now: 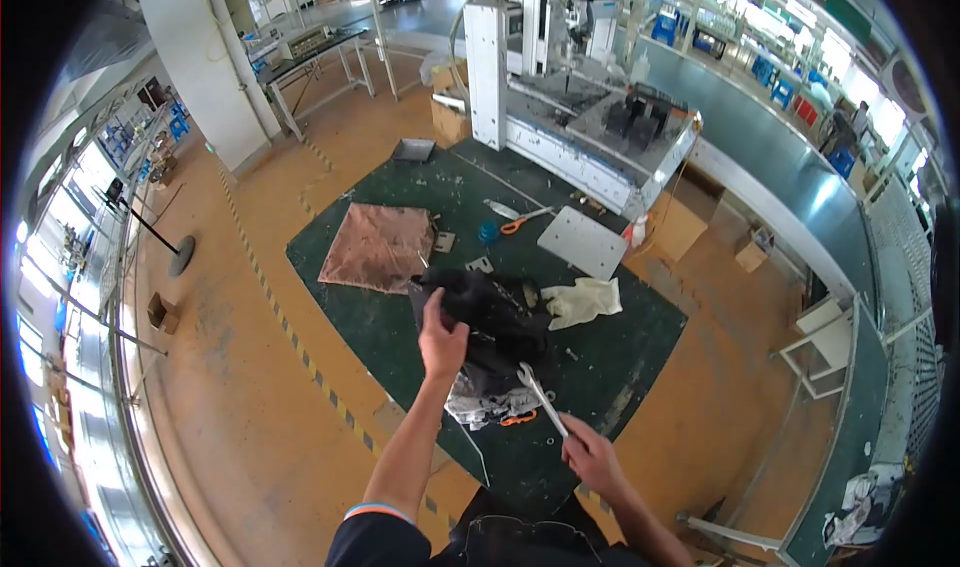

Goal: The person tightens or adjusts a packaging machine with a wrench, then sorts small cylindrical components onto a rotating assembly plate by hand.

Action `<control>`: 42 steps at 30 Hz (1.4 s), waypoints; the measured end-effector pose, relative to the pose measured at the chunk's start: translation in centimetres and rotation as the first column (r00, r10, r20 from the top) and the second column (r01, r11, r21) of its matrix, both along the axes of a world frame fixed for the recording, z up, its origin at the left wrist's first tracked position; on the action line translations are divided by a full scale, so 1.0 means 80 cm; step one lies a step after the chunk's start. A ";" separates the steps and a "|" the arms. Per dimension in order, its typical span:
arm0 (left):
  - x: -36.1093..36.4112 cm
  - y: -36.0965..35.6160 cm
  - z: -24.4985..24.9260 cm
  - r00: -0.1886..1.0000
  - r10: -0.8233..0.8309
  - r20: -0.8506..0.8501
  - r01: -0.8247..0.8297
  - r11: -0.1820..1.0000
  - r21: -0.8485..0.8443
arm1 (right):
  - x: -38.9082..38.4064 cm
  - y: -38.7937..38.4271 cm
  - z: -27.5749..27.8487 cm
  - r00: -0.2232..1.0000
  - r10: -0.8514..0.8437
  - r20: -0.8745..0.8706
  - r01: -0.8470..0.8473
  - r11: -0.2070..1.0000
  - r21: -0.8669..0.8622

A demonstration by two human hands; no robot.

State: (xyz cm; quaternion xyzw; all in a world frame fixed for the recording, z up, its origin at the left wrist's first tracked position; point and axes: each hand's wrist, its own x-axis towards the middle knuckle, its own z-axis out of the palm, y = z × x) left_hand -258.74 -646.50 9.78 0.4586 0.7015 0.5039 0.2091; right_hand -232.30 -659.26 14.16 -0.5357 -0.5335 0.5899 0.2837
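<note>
Daylight, bright and even. Main source: the left windows (45, 247), blown out to white, with further glare from the upper-right windows (885, 117). The orange floor (240, 367) carries a soft sheen; shadows are faint and short. Strong fisheye distortion: straight lines bow, and a black vignette fills every corner. Centre sharp, rim smeared. The black bundle (490, 317) gripped by the left hand (442, 342) is underexposed, its detail lost. The wrench (540, 397) gripped by the right hand (590, 457) glints.

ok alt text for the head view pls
A person's left hand grips a black cloth over a metal part on a green floor mat, while the right hand holds a wrench. A white glove lies nearby.
</note>
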 end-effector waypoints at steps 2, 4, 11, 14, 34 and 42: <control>-0.006 -0.039 0.035 0.909 0.047 0.414 -0.122 0.980 0.159 | -0.009 0.031 0.017 0.997 0.072 0.028 -0.076 0.984 0.161; -0.011 -0.069 0.071 0.807 0.036 0.589 -0.243 0.930 0.275 | -0.018 0.063 0.029 0.989 0.139 0.047 -0.146 0.967 0.208; -0.014 -0.104 0.084 0.909 -0.037 0.414 -0.008 0.994 0.107 | -0.082 0.164 0.066 0.805 0.329 0.493 -0.572 0.648 0.502; -0.010 -0.096 0.089 0.943 -0.111 0.314 0.090 0.993 0.080 | -0.121 0.197 0.096 0.590 0.373 0.716 -0.764 0.545 0.346; -0.012 -0.104 0.063 0.796 -0.011 0.605 -0.068 0.992 0.108 | -0.166 0.178 0.056 -0.139 0.626 0.767 -0.904 0.237 -0.357; -0.034 -0.111 0.075 0.782 -0.152 0.604 0.105 0.988 0.114 | -0.220 0.234 0.027 0.595 0.647 0.476 -0.713 0.699 -0.059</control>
